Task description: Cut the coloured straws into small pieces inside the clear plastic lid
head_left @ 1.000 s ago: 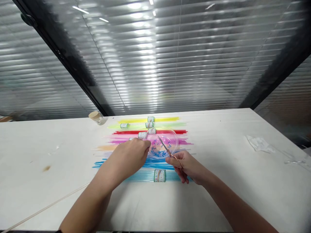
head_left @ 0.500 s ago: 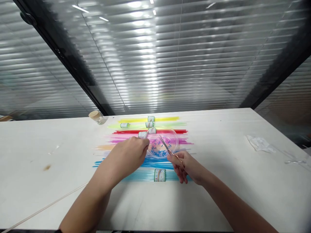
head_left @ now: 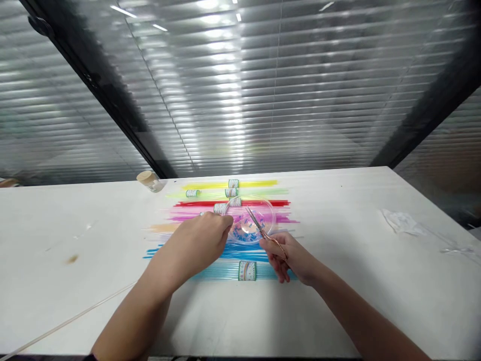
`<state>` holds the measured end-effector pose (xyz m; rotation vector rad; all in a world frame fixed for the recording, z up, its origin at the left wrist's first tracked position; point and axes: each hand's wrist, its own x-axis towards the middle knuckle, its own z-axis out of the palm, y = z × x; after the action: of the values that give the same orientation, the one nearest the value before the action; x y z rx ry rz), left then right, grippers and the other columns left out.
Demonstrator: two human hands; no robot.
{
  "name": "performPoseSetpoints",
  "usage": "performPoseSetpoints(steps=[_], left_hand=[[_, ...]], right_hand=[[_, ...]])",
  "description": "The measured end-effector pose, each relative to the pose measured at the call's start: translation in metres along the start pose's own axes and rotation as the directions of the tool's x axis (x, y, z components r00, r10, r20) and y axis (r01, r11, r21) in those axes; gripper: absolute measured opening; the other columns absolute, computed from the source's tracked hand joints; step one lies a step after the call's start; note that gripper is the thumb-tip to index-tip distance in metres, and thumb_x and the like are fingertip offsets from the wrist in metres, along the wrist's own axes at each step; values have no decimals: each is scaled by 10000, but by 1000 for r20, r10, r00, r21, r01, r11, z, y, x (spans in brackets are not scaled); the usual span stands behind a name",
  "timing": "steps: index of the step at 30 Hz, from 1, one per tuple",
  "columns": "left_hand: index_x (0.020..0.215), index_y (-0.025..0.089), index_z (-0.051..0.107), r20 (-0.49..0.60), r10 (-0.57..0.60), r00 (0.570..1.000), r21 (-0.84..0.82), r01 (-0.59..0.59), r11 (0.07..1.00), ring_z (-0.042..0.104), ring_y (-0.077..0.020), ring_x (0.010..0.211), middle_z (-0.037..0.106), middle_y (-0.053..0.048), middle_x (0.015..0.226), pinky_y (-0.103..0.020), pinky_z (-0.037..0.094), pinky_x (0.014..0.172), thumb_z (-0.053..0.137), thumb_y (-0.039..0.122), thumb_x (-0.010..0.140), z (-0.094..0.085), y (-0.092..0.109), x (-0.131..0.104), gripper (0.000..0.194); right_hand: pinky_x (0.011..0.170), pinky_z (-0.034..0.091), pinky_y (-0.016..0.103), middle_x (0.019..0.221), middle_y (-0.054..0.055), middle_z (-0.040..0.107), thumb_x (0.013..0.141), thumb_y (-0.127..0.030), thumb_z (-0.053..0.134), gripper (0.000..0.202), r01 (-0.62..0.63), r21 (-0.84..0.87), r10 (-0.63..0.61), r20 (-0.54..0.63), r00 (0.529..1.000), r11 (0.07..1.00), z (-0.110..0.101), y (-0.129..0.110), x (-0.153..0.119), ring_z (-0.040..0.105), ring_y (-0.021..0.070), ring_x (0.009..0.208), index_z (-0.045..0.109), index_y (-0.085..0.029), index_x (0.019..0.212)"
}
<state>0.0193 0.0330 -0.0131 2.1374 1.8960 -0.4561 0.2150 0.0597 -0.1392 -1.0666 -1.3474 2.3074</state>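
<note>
My right hand (head_left: 283,253) is closed on a pair of small scissors (head_left: 268,238) with copper-coloured handles, its blades pointing up and left over a clear round bowl (head_left: 275,220). Small blue and pink cut pieces (head_left: 240,234) lie in the bowl. Just above the bowl's left side, my left hand (head_left: 205,233) is closed, its fingertips pinched together and mostly hidden. A long thin pale straw (head_left: 71,320) runs from the lower left under my left forearm, in line with that pinch; its far end is hidden.
Bundles of coloured straws lie in rows around the bowl: yellow (head_left: 259,183), red (head_left: 195,203), blue (head_left: 240,254) and light blue (head_left: 221,271), several with paper bands. A jar with a wooden lid (head_left: 147,178) lies at the back left. Crumpled clear plastic (head_left: 400,221) lies to the right.
My left fingertips have shifted slightly right, closer to the scissors. The scissor blades look slightly closer together. Otherwise the scene stays as it was.
</note>
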Motion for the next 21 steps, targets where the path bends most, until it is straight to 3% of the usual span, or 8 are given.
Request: performPoseSetpoints(steps=[12,21], left_hand=[[758,199,480,-2,-5,1000,22,5,1000,508,-166,585,582,-35,716,-283,264,503,302,169,943,0,0,-1,258],[753,194,511,-14,-22,1000,14,22,1000,485,-158,562,588,-43,714,-280,249,498,322,186,951,-2,3,2,274]], right_hand=[[281,263,163,454,-56,463,818,-647,549,543,-40,137,31,68,997,990,2,-7,-6,430,58,286,446,-177,568],[278,261,162,458,-46,500,781,-455,604,393,-49,86,42,78,996,995,3,-3,-3,438,61,290,435,-182,554]])
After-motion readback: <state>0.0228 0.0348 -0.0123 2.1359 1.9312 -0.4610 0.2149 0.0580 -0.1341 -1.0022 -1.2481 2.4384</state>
